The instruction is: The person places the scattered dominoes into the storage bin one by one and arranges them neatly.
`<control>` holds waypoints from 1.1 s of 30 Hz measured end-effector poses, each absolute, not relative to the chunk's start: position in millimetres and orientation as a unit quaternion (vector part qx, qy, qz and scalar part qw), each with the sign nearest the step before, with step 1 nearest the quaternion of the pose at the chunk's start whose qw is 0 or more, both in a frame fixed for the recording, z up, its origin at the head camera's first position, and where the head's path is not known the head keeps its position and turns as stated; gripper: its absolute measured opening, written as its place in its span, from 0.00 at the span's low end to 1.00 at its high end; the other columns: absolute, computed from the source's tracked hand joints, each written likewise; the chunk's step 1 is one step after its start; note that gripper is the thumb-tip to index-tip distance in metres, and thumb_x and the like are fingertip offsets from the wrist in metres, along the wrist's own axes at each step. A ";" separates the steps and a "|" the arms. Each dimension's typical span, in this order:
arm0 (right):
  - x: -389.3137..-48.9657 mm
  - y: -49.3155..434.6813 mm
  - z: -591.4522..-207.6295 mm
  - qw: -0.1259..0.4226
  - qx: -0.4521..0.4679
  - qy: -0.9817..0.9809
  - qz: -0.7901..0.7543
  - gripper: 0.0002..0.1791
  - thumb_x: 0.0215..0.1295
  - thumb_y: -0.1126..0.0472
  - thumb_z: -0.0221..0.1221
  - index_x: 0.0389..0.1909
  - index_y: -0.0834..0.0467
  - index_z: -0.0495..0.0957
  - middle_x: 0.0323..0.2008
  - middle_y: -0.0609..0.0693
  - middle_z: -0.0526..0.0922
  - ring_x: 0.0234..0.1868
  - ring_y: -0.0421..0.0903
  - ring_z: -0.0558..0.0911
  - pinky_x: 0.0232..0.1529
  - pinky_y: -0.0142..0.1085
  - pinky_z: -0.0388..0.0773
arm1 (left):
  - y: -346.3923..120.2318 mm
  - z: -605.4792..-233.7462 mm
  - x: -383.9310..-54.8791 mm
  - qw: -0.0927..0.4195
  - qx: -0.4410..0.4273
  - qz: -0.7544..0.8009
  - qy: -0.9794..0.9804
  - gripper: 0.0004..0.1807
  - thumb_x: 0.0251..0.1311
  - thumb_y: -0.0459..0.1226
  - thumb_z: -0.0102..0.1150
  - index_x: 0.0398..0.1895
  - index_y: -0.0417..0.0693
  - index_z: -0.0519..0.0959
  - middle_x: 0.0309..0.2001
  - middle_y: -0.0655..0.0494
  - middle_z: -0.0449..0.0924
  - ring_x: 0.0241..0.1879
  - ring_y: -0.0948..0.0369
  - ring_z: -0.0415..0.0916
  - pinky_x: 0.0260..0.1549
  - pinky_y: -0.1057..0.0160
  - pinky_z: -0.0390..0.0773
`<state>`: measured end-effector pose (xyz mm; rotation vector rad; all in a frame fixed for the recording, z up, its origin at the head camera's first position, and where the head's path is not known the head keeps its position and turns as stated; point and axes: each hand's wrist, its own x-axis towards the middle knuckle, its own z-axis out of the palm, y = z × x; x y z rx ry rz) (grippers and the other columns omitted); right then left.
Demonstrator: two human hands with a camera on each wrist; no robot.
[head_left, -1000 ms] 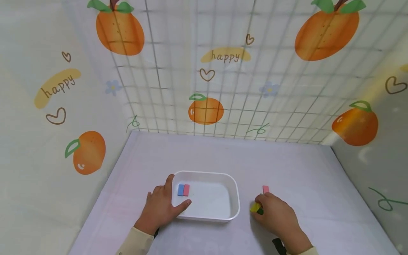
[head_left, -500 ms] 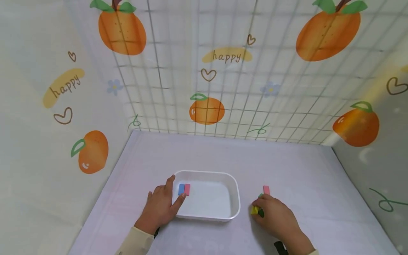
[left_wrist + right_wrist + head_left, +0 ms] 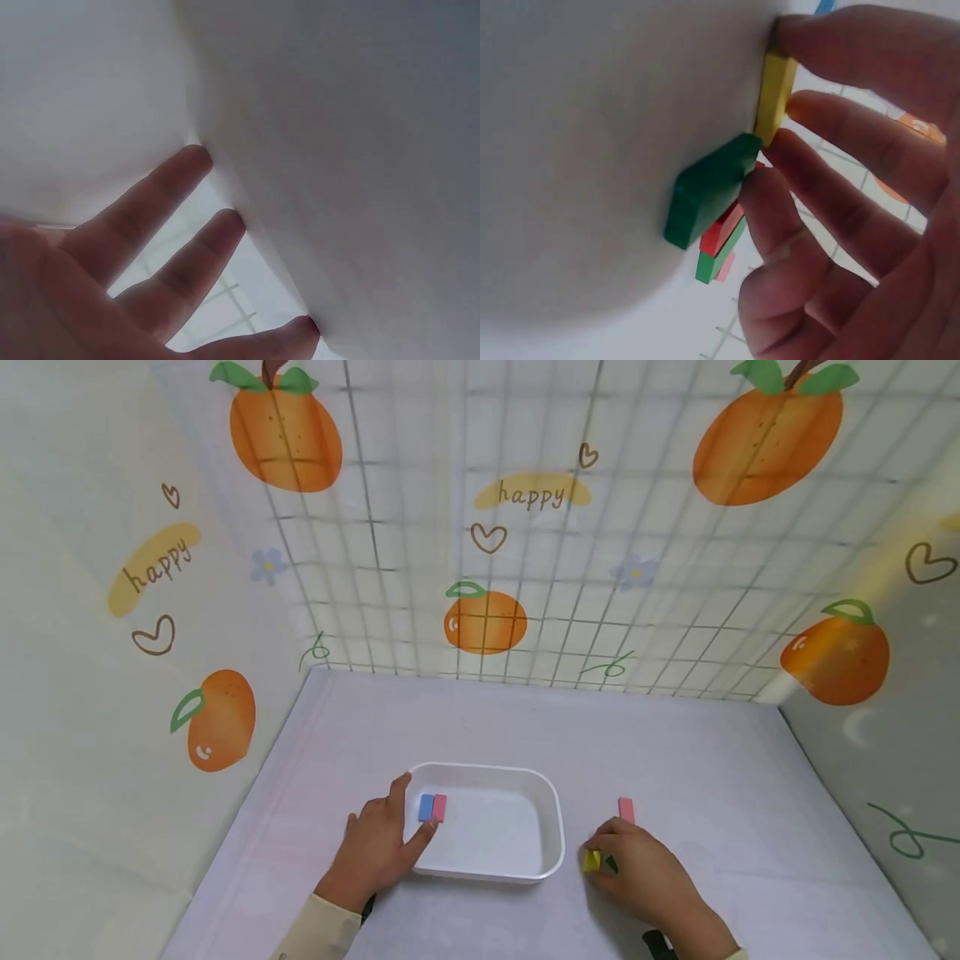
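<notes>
In the head view, a white plastic tray (image 3: 487, 822) lies on the table. A blue block (image 3: 426, 807) and a pink block (image 3: 439, 808) sit side by side at its left end. My left hand (image 3: 378, 843) rests at the tray's left side, fingers extended, the thumb over the inside near the pink block. My right hand (image 3: 637, 864), right of the tray, pinches a yellow block (image 3: 775, 97) between thumb and fingers, low at the table. Close by, in the right wrist view, stand a dark green block (image 3: 712, 191), a red block (image 3: 721, 229) and a lighter green block (image 3: 718, 259).
Another pink block (image 3: 626, 810) lies on the table beyond my right hand. The white-covered table (image 3: 480, 718) is bounded by a printed cloth backdrop (image 3: 525, 552) with oranges and a grid, behind and at both sides.
My right hand has shifted slightly left and toward me with the yellow block. My left thumb has swung up toward the pink block in the tray; the tray stays in place.
</notes>
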<state>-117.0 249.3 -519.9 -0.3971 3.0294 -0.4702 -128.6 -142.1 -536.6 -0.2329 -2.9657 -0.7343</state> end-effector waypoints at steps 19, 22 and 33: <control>-117.4 253.1 -519.0 0.029 -0.111 0.981 -0.158 0.16 0.51 0.56 0.79 0.43 0.45 0.89 0.43 0.37 0.85 0.44 0.41 0.82 0.49 0.48 0.82 | -143.3 -536.9 -133.4 0.095 -0.107 -0.228 -0.963 0.34 0.74 0.57 0.57 0.69 0.43 0.63 0.17 0.62 0.67 0.19 0.61 0.71 0.29 0.51 0.78; -118.0 252.8 -517.3 0.035 -0.109 0.981 -0.159 0.19 0.51 0.55 0.81 0.45 0.47 0.89 0.42 0.38 0.86 0.43 0.42 0.83 0.47 0.49 0.82 | -142.9 -536.2 -133.8 0.088 -0.103 -0.237 -0.962 0.35 0.74 0.57 0.58 0.68 0.42 0.63 0.17 0.62 0.67 0.19 0.61 0.70 0.29 0.50 0.78; -128.8 247.8 -505.1 -0.014 -0.170 0.973 -0.155 0.27 0.48 0.60 0.77 0.53 0.51 0.86 0.38 0.40 0.86 0.37 0.40 0.83 0.38 0.44 0.80 | -143.0 -540.8 -135.6 0.087 -0.094 -0.235 -0.964 0.36 0.72 0.60 0.58 0.68 0.44 0.62 0.18 0.61 0.70 0.21 0.58 0.75 0.35 0.45 0.80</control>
